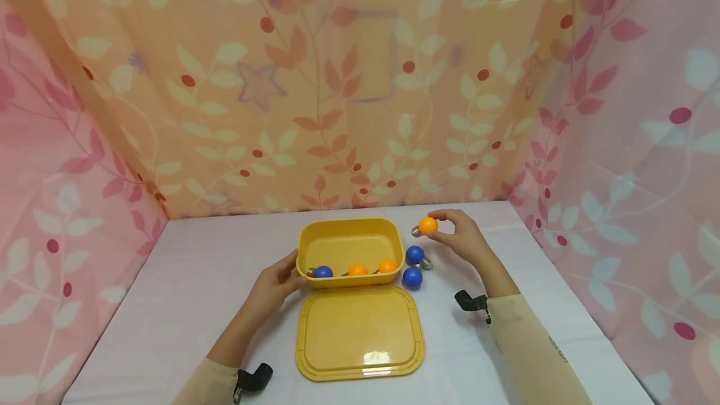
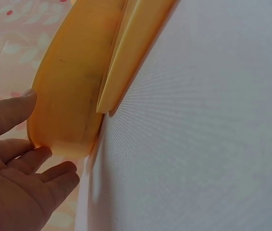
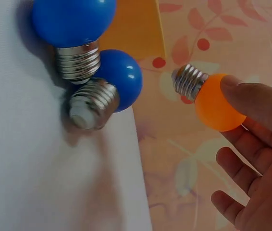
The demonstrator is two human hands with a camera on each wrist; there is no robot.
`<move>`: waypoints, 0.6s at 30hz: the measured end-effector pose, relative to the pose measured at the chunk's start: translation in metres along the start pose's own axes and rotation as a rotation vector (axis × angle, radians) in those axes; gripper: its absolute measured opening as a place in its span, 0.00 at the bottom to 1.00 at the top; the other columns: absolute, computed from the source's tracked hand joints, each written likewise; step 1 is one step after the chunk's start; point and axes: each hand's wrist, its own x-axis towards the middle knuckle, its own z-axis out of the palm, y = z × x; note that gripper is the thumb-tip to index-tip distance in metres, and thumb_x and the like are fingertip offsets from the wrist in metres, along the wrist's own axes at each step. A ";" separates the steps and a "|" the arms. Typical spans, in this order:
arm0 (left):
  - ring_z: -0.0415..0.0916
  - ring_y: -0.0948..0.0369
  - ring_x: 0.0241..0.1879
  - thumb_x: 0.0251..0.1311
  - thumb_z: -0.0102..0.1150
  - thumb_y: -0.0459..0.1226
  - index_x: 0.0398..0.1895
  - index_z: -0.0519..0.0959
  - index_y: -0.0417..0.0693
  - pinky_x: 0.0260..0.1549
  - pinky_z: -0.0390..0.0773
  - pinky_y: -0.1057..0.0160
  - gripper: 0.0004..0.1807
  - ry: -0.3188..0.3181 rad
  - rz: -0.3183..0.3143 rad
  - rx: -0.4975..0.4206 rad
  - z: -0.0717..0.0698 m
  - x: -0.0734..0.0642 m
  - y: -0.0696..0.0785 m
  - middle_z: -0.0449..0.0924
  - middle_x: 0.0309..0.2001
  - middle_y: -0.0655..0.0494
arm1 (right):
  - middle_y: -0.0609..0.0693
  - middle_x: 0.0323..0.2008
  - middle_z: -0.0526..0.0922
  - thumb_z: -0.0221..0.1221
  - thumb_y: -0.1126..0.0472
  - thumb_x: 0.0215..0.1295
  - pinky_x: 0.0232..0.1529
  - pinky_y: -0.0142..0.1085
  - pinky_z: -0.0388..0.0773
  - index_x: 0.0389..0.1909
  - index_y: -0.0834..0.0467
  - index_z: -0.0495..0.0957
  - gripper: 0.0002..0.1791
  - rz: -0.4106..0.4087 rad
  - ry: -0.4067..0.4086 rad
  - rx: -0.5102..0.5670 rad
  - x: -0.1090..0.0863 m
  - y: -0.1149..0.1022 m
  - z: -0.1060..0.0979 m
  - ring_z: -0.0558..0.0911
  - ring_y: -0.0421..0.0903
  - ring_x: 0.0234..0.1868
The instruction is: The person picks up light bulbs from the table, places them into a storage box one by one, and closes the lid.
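Orange bulb [image 1: 429, 225] hangs above the desk [image 1: 214, 267] beside the yellow box [image 1: 349, 235], pinched by the right hand [image 1: 464, 239]; the left hand's [image 1: 275, 281] fingers lie spread against the box. Loosely gripped, its smooth globe could slip onto the blue bulbs [image 1: 415, 255]. I can't read the sleeve's [image 1: 540, 349] print.

The left sleeve [image 1: 208, 386] and right sleeve [image 1: 531, 342] were beige, the latter bearing a small dark marking [image 1: 557, 349]. A black, elbow-shaped unit [image 1: 255, 378] was fitted at each cuff [image 1: 506, 306].
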 end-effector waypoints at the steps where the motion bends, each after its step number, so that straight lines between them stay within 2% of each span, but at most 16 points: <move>1: 0.58 0.48 0.77 0.65 0.68 0.48 0.81 0.58 0.52 0.73 0.64 0.48 0.45 0.000 0.003 0.005 -0.001 0.000 0.001 0.62 0.78 0.49 | 0.53 0.60 0.81 0.72 0.44 0.62 0.69 0.64 0.66 0.60 0.52 0.81 0.28 -0.016 -0.014 -0.008 0.002 -0.003 -0.001 0.74 0.58 0.64; 6: 0.58 0.49 0.77 0.66 0.68 0.45 0.81 0.58 0.52 0.72 0.64 0.48 0.44 0.011 0.003 -0.006 -0.002 0.000 0.004 0.62 0.78 0.50 | 0.51 0.61 0.80 0.71 0.45 0.62 0.70 0.64 0.66 0.60 0.50 0.81 0.27 -0.087 -0.076 -0.031 0.012 -0.021 -0.010 0.74 0.58 0.65; 13: 0.58 0.48 0.77 0.65 0.69 0.45 0.81 0.58 0.50 0.72 0.64 0.49 0.44 0.011 -0.004 -0.015 -0.001 -0.001 0.000 0.63 0.77 0.48 | 0.48 0.60 0.81 0.72 0.46 0.61 0.69 0.65 0.67 0.60 0.46 0.82 0.26 -0.178 -0.217 -0.051 0.029 -0.047 -0.019 0.74 0.56 0.65; 18: 0.58 0.49 0.77 0.66 0.68 0.44 0.81 0.58 0.50 0.72 0.64 0.50 0.44 0.002 -0.008 -0.021 0.001 -0.001 0.001 0.63 0.77 0.48 | 0.48 0.62 0.80 0.70 0.46 0.64 0.69 0.68 0.65 0.60 0.46 0.81 0.24 -0.193 -0.301 -0.049 0.044 -0.064 -0.023 0.71 0.58 0.69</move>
